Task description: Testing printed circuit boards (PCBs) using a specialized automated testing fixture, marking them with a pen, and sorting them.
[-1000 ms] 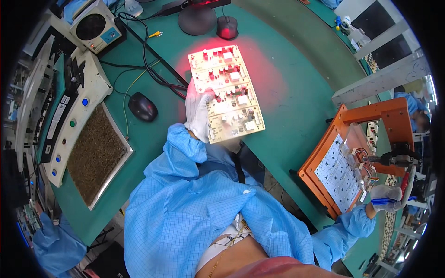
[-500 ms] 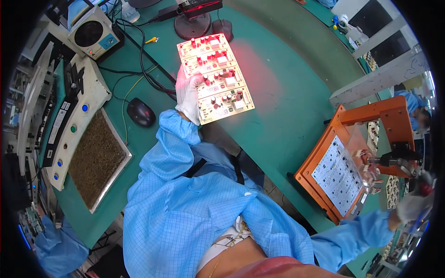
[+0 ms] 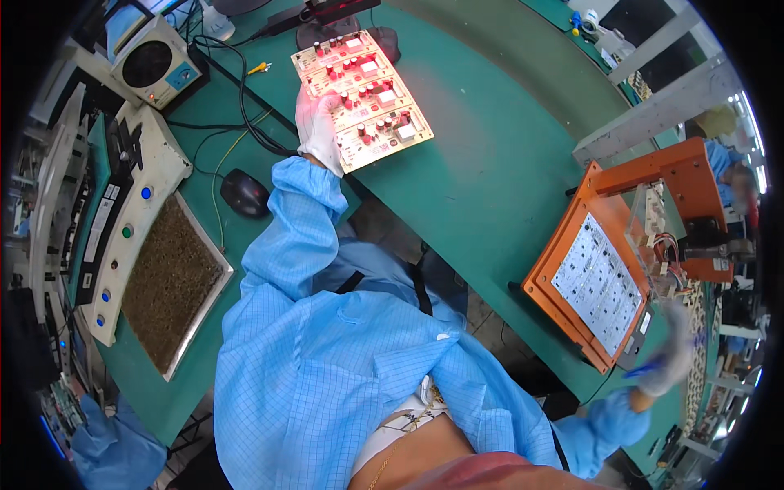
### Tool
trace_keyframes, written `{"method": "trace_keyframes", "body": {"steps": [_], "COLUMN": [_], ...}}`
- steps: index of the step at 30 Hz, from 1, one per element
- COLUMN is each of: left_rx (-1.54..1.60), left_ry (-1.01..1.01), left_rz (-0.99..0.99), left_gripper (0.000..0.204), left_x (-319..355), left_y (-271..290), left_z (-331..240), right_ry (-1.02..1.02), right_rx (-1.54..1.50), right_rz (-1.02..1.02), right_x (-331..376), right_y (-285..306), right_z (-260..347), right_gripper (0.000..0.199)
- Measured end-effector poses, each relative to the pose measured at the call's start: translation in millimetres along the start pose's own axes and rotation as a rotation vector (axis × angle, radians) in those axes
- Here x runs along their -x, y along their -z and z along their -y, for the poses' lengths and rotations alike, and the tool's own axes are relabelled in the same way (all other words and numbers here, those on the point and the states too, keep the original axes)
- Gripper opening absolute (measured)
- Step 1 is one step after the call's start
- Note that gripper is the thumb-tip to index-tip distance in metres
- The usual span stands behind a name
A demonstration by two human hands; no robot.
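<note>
My left hand (image 3: 320, 126), in a white glove, grips the left edge of a panel of joined circuit boards (image 3: 377, 110). Capacitors and white blocks stand on the panel, and red light falls over its far part. It is held tilted above the green bench. At the far right, my gloved right hand (image 3: 671, 359) is smeared by motion, with a slim blue thing (image 3: 645, 369) sticking out of it, perhaps a pen. Nearest to that hand is an orange fixture (image 3: 563, 318) bearing a white plate with black marks (image 3: 599, 282).
A dark stand (image 3: 327, 33) with a red-lit device is behind the panel. Left are a black mouse (image 3: 245, 193), cables, a beige box with a round dark opening (image 3: 147, 64) and a machine with coloured buttons (image 3: 131, 204) beside a brown mat (image 3: 171, 286).
My left hand and the panel have moved away from me and slightly left. My right hand has come down and inward from the fixture's far right side, the blue thing moving with it.
</note>
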State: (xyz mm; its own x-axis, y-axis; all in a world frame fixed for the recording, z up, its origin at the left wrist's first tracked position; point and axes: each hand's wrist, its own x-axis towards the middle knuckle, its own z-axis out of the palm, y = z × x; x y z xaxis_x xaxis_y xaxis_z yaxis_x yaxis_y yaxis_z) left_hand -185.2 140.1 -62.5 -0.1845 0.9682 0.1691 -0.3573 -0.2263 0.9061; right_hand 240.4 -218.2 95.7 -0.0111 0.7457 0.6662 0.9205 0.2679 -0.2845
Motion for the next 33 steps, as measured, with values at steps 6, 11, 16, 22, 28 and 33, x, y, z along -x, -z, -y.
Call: {"method": "trace_keyframes", "body": {"steps": [6,11,16,22,28,33], "left_rx": [0.095,0.279,0.205,0.089,0.102,0.103], "left_ry": [-0.010,0.387,0.403,0.354,0.290,0.345], "left_rz": [-0.024,0.149,0.076,-0.084,-0.113,-0.083], "left_gripper": [0.053,0.046,0.044,0.044,0.043,0.043], "left_x": [-7,9,-92,-102,-131,-101], "left_y": [-7,-46,36,58,99,68], "left_z": [11,-42,20,20,33,17], "right_ry": [0.045,0.091,0.052,-0.242,-0.413,-0.499], "right_rx": [0.558,0.646,0.749,0.080,0.917,1.193], "right_rz": [0.452,0.448,0.294,-0.515,-0.484,-0.039], "right_x": [41,41,72,116,135,105], "right_y": [-51,-51,-51,32,111,86], "right_z": [31,28,32,39,-132,-277], "right_gripper": [0.037,0.042,0.048,0.022,0.025,0.036]}}
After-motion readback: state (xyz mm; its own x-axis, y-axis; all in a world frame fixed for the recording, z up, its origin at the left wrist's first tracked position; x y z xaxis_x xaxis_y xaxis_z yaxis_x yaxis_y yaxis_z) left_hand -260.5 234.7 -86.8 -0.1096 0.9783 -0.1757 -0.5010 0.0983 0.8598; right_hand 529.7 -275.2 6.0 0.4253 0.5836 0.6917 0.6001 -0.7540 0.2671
